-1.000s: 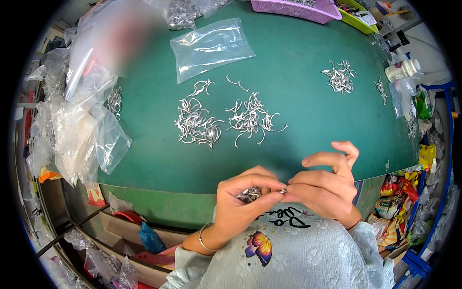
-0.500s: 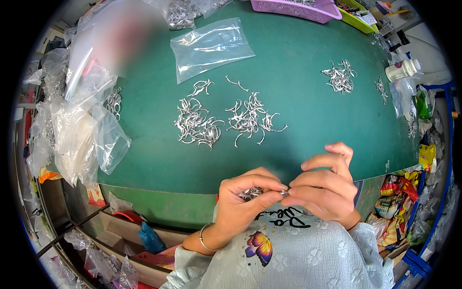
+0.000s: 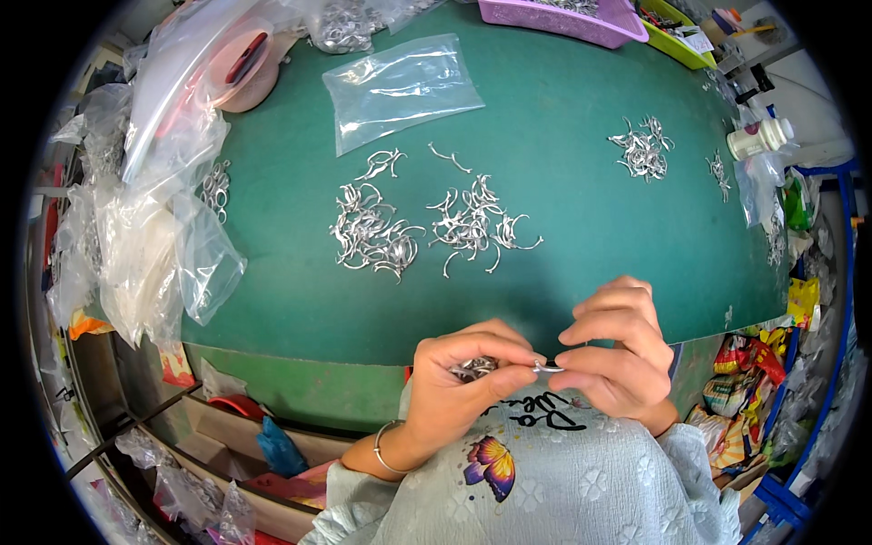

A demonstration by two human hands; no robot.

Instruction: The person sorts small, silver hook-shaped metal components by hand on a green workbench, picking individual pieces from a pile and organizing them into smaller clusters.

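Near the table's front edge, my left hand point(image 3: 463, 368) is closed around several small silver metal pieces point(image 3: 474, 367). Its thumb and forefinger pinch one slim, curved silver piece point(image 3: 546, 369), which sticks out to the right. The thumb and fingertips of my right hand point(image 3: 618, 350) close on the other end of that piece, with the remaining fingers bent above. Ahead of my hands lie two piles of similar curved pieces, a left pile point(image 3: 368, 227) and a right pile point(image 3: 470, 218). A few pieces rest apart just beyond them.
A clear plastic bag point(image 3: 400, 95) lies flat on the green table point(image 3: 563, 118). A smaller pile of silver pieces point(image 3: 642, 148) sits at the right, near a white bottle point(image 3: 761, 138). Purple point(image 3: 563, 23) and yellow-green point(image 3: 677, 41) baskets stand at the back. Plastic bags point(image 3: 145, 236) crowd the left.
My right hand has shifted slightly right, and its fingers have drawn in. More of the pinched silver piece now shows between the two hands. The piles stay as they were.
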